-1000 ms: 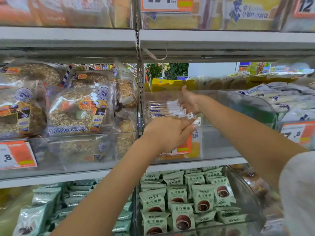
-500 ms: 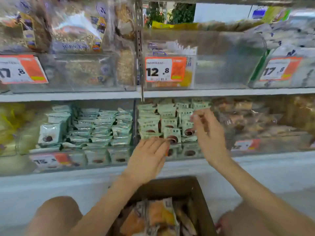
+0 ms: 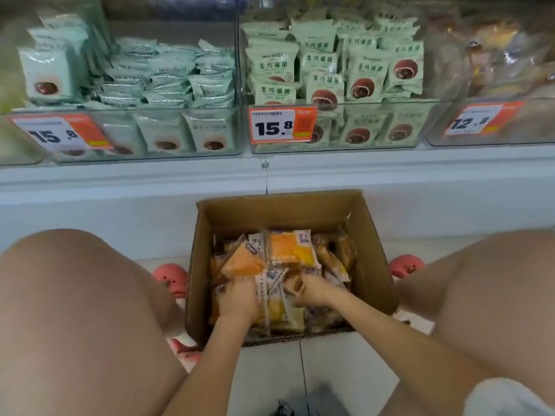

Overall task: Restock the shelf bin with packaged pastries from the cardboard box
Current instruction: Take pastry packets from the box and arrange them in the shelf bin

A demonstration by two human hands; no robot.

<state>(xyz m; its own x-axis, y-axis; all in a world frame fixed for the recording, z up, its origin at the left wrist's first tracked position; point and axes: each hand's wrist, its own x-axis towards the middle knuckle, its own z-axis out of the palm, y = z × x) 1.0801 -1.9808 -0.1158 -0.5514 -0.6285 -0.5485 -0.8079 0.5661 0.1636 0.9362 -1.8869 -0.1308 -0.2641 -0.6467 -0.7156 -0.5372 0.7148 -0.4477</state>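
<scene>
Head view. I looked down on an open cardboard box (image 3: 372, 265) standing on the tiled floor (image 3: 345, 370) between my two knees, just near of the white shelf base (image 3: 120, 199). Inside lay packaged pastries (image 3: 289, 249) in clear wrappers with yellow-orange contents; the topmost pack carried a small blue logo and Chinese characters at its upper right, too blurred for me to read with certainty. My left hand (image 3: 240, 297) was down in the box's left part, its fingers curled round the lower edge of an orange pack (image 3: 243, 261). My right hand (image 3: 309, 291) lay beside it, fingers bent into the wrappers; I could not tell whether it truly held one. A white-wrapped bundle (image 3: 274, 283) sat between the two hands.

On the far shelf stood clear bins. The centre bin (image 3: 375, 147) held pale green packets (image 3: 363, 76) printed "生巧福团" under a script brand name that I could not make out, each showing a brown round pastry. Its orange-and-white price tag (image 3: 282, 126) read "15.8". The left bin (image 3: 144, 151) held similar mint-green packets and a tag (image 3: 60, 133) also reading "15.8". The right bin's tag (image 3: 477, 120) read "12.8". Pink shoes (image 3: 169, 277) showed either side of the box.
</scene>
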